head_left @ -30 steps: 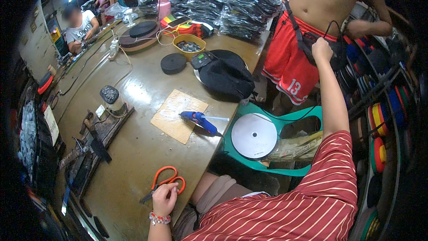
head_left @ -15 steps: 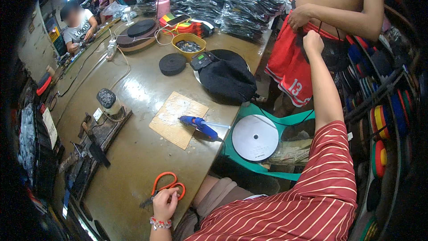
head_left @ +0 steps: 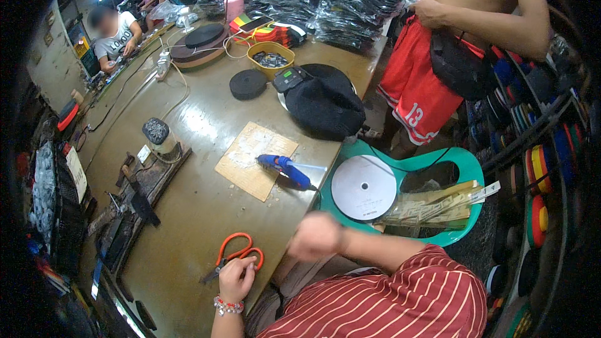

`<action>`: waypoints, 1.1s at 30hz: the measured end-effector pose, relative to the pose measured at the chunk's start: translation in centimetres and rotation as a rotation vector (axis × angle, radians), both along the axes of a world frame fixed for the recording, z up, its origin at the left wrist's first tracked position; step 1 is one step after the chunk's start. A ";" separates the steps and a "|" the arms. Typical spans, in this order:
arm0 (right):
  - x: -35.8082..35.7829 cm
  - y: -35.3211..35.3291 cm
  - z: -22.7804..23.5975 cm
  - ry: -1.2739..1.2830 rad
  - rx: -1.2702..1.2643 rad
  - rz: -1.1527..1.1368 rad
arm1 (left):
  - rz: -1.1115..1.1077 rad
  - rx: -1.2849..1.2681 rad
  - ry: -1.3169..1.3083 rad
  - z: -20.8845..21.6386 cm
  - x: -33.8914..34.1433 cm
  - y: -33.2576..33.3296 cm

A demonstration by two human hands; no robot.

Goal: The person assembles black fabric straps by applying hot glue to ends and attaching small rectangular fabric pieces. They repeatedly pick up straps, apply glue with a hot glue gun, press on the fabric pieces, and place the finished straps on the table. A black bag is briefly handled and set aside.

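My left hand (head_left: 236, 280), with a beaded bracelet at the wrist, rests at the near table edge. Its fingers curl over the handle of orange-handled scissors (head_left: 231, 254), whose dark blades point left. Blurred by motion, my right hand (head_left: 317, 236) hovers over my lap beside the table edge; its fingers cannot be made out, and I see nothing in it. Farther up lies a blue glue gun (head_left: 285, 171) with a clear glue stick in its back, its nozzle on a glue-stained cardboard piece (head_left: 247, 163).
A green plastic chair (head_left: 463, 169) at the right bears a white roll (head_left: 363, 188) and paper strips. Across the table are a black cap (head_left: 328, 103), a yellow tub (head_left: 272, 56), strap rolls (head_left: 248, 84) and a wooden-based tool (head_left: 147, 181). A person in red shorts (head_left: 416, 81) stands at right.
My right arm has swung back from the standing person's waist to the table edge near my lap. A black pouch now shows at that person's waist. My left hand stays by the scissors.
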State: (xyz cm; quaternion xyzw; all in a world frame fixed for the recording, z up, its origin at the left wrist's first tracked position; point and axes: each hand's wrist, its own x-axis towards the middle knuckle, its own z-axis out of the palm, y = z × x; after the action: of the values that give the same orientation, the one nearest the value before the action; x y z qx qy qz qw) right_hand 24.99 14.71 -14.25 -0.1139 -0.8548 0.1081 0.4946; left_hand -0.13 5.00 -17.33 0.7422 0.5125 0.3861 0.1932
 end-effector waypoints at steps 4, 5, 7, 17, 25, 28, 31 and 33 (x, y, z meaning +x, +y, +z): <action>-6.5 -6.1 -3.8 -0.053 -0.108 0.389 | -0.064 0.051 0.021 0.0 0.3 -0.1; -7.4 -6.7 -4.3 0.004 -0.150 0.445 | -0.099 0.073 0.010 0.0 0.4 -0.1; -8.9 -7.4 -4.9 -0.046 -0.122 0.515 | -0.129 0.094 0.025 0.0 0.3 -0.3; -5.0 -6.6 -12.2 -0.687 -0.260 0.722 | -0.003 0.197 -0.061 1.3 -1.6 -0.3; -1.6 -4.9 -15.5 -0.996 -0.308 0.556 | -0.019 0.182 -0.093 1.2 -1.7 -0.2; -2.0 -4.8 -15.6 -0.983 -0.350 0.582 | -0.009 0.181 -0.089 1.2 -1.9 -0.2; -1.9 -4.8 -15.8 -0.875 -0.388 0.585 | 0.033 0.151 -0.093 1.1 -1.9 -0.1; -1.7 -4.9 -16.0 -0.834 -0.411 0.581 | 0.045 0.095 -0.147 1.0 -1.8 -0.2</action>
State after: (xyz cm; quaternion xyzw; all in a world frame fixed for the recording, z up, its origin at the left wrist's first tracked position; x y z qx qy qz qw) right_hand 23.32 9.76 -30.28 -0.0008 -0.9359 0.3508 0.0313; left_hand -1.88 4.81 -16.33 0.7085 0.4945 0.4678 0.1864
